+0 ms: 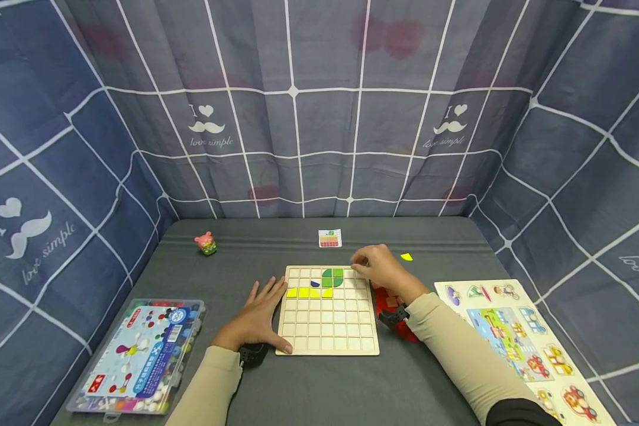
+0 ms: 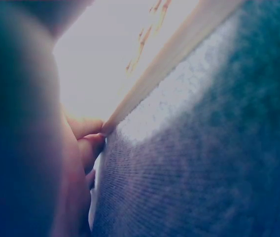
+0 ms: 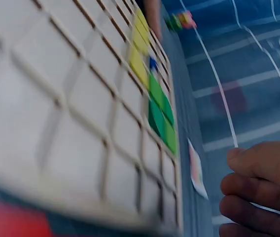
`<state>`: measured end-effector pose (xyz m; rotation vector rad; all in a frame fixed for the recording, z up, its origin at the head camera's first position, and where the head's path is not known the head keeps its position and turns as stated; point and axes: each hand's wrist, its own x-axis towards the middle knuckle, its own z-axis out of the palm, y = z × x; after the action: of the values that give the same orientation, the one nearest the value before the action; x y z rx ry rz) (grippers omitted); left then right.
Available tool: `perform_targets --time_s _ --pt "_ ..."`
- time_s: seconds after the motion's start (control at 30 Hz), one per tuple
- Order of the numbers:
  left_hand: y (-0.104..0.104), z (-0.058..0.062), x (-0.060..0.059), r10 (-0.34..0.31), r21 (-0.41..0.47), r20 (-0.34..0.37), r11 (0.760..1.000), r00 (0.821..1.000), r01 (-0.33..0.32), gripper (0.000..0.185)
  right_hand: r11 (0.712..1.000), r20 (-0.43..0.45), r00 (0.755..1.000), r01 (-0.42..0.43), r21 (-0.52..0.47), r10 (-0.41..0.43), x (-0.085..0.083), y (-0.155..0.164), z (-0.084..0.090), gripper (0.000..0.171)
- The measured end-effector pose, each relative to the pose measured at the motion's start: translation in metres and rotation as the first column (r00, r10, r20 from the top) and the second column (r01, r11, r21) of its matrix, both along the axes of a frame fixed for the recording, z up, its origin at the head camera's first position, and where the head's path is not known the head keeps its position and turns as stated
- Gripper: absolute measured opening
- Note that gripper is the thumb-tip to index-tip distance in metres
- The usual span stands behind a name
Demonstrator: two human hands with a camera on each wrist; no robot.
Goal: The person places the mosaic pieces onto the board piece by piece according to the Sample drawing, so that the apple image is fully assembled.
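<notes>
a wooden grid board (image 1: 327,331) lies flat on the grey table (image 1: 319,384). the left hand (image 1: 258,316) rests flat beside the board's left edge, fingers straight and a little spread, thumb touching the board's near left corner. the right hand (image 1: 380,269) hovers over the board's far right corner with fingers curled; whether they pinch a piece i cannot tell. in the board's upper rows sit green pieces (image 1: 332,277), a small blue piece (image 1: 315,283) and a row of yellow pieces (image 1: 309,292). a loose yellow piece (image 1: 406,257) lies just right of the board's far corner. red pieces (image 1: 391,299) lie at the board's right edge, partly under the right wrist. a small card (image 1: 330,238) lies beyond the board. a bead box (image 1: 138,355) sits well left of the board, a vehicle puzzle (image 1: 516,331) to its right, and a pink toy (image 1: 206,243) far left of it.
</notes>
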<state>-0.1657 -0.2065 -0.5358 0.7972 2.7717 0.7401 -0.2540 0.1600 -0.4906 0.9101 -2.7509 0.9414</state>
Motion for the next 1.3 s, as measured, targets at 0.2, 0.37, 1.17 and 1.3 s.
perform_targets --time_s 0.2,0.37,1.17,1.3 --pt "0.001 0.001 0.000 -0.002 0.007 0.002 1.000 1.000 0.002 0.157 0.991 0.002 0.991 0.133 -0.026 -0.133 -0.013 0.049 0.007 0.012" --pt "0.001 0.002 0.000 0.002 -0.005 0.004 1.000 1.000 -0.002 0.158 0.981 0.025 0.981 0.192 -0.004 -0.192 -0.019 0.081 0.005 0.012" --pt "0.002 -0.001 -0.001 0.005 -0.002 -0.006 1.000 1.000 -0.005 0.157 0.987 0.179 0.973 0.128 0.097 -0.144 -0.006 0.110 -0.021 0.024" --pt "0.002 -0.001 0.000 0.006 0.004 -0.005 1.000 1.000 -0.006 0.157 0.988 0.163 0.975 0.139 0.075 -0.149 -0.007 0.109 -0.023 0.021"
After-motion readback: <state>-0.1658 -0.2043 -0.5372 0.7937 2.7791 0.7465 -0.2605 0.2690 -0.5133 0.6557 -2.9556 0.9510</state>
